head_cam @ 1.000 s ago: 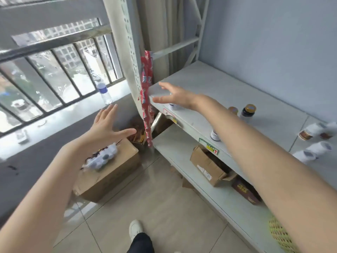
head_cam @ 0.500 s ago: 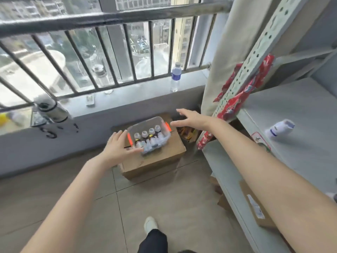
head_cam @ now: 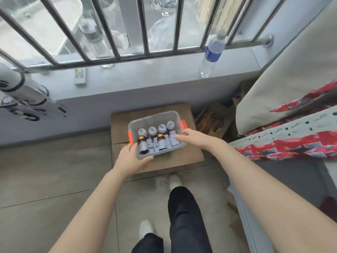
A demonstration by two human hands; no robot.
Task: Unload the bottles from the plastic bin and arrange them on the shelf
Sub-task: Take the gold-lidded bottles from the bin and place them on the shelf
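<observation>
A clear plastic bin (head_cam: 154, 116) with orange latches sits on a cardboard box (head_cam: 182, 158) on the floor under the window. Inside it stand several small bottles: white-capped ones (head_cam: 152, 131) in the back row, two dark gold-capped ones (head_cam: 142, 145) and white ones (head_cam: 173, 141) in front. My left hand (head_cam: 131, 159) rests against the bin's front left corner, thumb up its side, fingers straight along the front wall. My right hand (head_cam: 195, 137) reaches over the right rim, fingers extended to the front right white bottle. The grey metal shelf (head_cam: 295, 179) runs along the right edge.
A perforated shelf upright (head_cam: 300, 125) hung with red snack strips (head_cam: 291, 146) leans across the right side below a beige curtain (head_cam: 282, 79). A water bottle (head_cam: 211, 55) and a remote (head_cam: 79, 76) are on the barred window's sill. My shoes (head_cam: 174, 181) are just behind the box.
I have turned from the shelf to face down at the bin. Both hands dropped to it: the left onto its front left corner, the right over its right rim.
</observation>
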